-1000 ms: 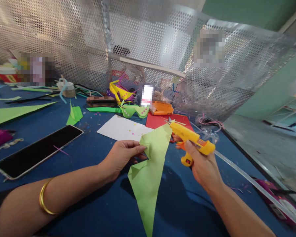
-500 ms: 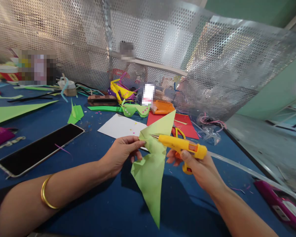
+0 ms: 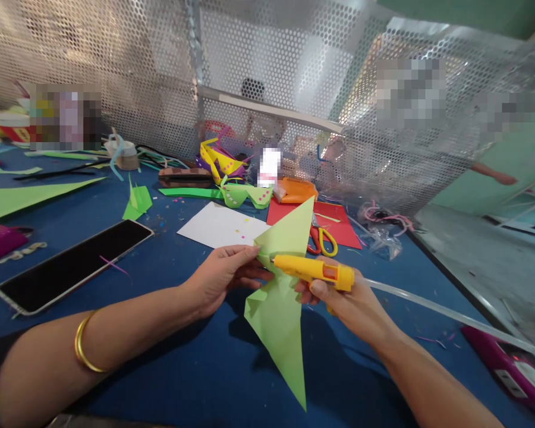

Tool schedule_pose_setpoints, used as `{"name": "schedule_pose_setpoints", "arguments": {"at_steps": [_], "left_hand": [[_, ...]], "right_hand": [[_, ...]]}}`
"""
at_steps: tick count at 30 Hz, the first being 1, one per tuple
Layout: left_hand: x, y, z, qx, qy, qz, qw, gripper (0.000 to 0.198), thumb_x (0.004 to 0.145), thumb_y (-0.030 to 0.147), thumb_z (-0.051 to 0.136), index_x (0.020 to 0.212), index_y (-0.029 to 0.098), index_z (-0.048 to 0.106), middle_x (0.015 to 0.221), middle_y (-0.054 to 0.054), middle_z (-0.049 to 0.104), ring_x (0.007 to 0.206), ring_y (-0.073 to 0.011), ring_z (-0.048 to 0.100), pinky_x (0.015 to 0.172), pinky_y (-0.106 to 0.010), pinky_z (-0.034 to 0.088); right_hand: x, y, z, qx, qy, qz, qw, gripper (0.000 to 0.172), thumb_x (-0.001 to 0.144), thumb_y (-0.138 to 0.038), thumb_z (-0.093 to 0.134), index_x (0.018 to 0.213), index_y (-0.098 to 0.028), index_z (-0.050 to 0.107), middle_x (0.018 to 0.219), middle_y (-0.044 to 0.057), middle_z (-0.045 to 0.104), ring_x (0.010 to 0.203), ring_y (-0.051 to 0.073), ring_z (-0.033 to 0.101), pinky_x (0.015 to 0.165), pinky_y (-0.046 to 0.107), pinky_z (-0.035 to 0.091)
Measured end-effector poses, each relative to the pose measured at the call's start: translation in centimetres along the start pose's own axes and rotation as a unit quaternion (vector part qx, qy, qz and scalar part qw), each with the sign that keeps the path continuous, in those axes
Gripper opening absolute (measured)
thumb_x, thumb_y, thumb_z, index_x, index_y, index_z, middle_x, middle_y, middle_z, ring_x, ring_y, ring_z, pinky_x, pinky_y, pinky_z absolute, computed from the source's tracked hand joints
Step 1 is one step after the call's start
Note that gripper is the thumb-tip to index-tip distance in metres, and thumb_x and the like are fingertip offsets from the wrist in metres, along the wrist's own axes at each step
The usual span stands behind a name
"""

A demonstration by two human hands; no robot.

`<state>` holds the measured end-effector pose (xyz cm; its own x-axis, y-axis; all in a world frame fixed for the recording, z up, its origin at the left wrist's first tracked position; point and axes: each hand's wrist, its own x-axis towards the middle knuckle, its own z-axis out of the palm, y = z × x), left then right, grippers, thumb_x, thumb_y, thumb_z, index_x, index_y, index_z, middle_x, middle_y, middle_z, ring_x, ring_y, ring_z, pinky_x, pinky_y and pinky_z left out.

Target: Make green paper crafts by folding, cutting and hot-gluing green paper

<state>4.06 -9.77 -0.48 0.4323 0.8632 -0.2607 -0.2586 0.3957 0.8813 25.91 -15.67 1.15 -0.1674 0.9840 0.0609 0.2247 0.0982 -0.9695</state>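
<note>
My left hand point(image 3: 229, 273) pinches the left edge of a light green folded paper shape point(image 3: 279, 333), which has a pointed wing at top and bottom. In my right hand point(image 3: 348, 306) is a yellow hot glue gun point(image 3: 310, 270), gripped by its handle with the nozzle towards the left. Its tip meets or hovers just over the paper's middle fold, close to my left fingertips; contact is hard to tell. A long clear glue stick point(image 3: 410, 297) sticks out from the gun's back end.
Scissors point(image 3: 327, 241) lie by red paper point(image 3: 341, 223) beyond the gun. White paper point(image 3: 218, 223), a green paper mask point(image 3: 245, 195) and an orange pouch point(image 3: 296, 190) lie further back. A phone point(image 3: 75, 264) rests left, a purple power strip point(image 3: 508, 368) right. A perforated metal screen point(image 3: 267, 59) stands behind.
The glue gun has moved left and slightly down, its tip now at the fold near my left fingers. The paper's lower wing has swung a little to the right.
</note>
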Motion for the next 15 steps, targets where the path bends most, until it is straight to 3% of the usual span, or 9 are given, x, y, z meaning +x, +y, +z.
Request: {"name": "schedule_pose_setpoints", "arguments": {"at_steps": [7,15], "left_hand": [[-0.1,0.2,-0.2,0.006,-0.024,0.025,0.999,0.015,0.086,0.028,0.064,0.083,0.015,0.072,0.084,-0.005,0.075,0.08,-0.0169,0.072,0.066,-0.02,0.055],[-0.3,0.7,0.1,0.054,-0.034,0.067,0.996,0.014,0.084,0.029,0.067,0.089,0.017,0.073,0.094,-0.006,0.076,0.085,-0.0177,0.071,0.073,-0.024,0.054]], "right_hand": [[-0.2,-0.9,-0.3,-0.012,0.062,-0.03,0.998,0.039,0.077,-0.055,0.067,0.089,-0.017,0.067,0.079,0.007,0.071,0.068,0.019,0.069,0.064,0.031,0.058],[-0.6,-1.0,-0.7,-0.059,0.047,-0.067,0.995,0.035,0.081,-0.051,0.065,0.073,-0.017,0.064,0.067,0.004,0.066,0.061,0.015,0.064,0.054,0.024,0.051]]}}
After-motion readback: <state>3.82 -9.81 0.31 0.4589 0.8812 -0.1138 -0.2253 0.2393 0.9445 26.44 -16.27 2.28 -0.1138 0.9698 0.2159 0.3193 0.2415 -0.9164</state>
